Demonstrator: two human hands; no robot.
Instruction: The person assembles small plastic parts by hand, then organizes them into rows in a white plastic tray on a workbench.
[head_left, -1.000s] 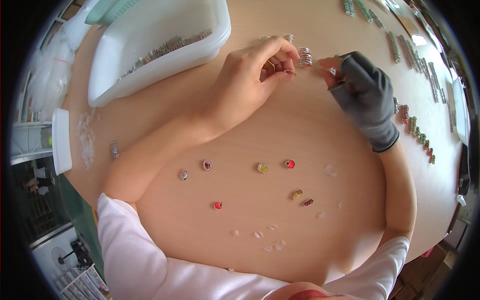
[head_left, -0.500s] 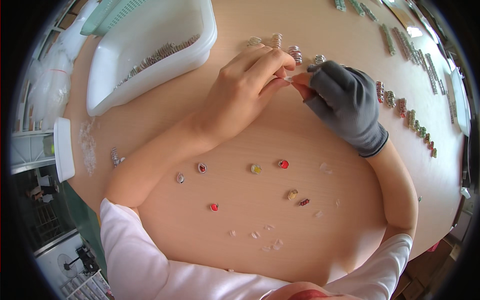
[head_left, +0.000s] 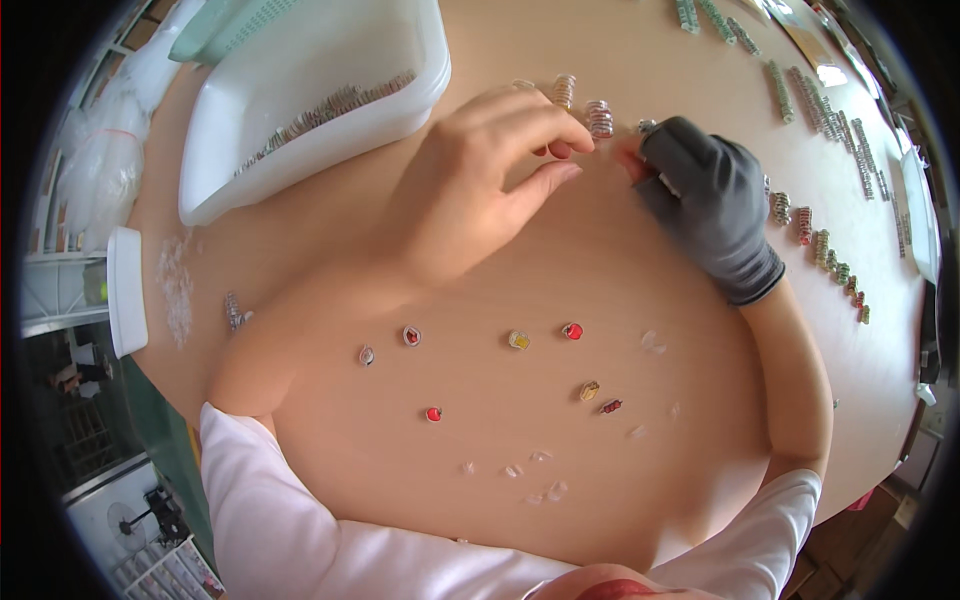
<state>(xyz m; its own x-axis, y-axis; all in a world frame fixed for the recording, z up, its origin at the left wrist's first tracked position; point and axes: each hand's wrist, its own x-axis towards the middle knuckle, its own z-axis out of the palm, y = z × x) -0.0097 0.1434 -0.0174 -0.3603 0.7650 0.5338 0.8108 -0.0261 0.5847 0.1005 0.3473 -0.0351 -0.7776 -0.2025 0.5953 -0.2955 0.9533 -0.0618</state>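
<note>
My bare left hand (head_left: 495, 165) hovers over the table with thumb and forefinger apart and nothing between them. Its fingertips are beside a short row of stacked metal-rimmed pieces (head_left: 600, 119); another such stack (head_left: 563, 92) stands just behind. To the right, my right hand (head_left: 705, 200) wears a grey glove with bare fingertips. Its fingers are curled, and a small pale bit shows at the palm side, too small to name. Closer to me lie loose small charms: a red one (head_left: 572, 331), a yellow one (head_left: 518, 341), another red one (head_left: 433, 414) and a dark red one (head_left: 611, 407).
A white tub (head_left: 210, 195) at the back left holds rows of stacked pieces, with a green perforated basket (head_left: 230, 30) over its corner. Clear plastic scraps (head_left: 545, 490) lie near me. More stacks (head_left: 822, 247) line the right side. A white tray (head_left: 126, 290) stands at the left edge.
My hands have moved apart; before, their fingertips met at a small pale bit. My left thumb and forefinger have opened, and my right hand has shifted slightly right.
</note>
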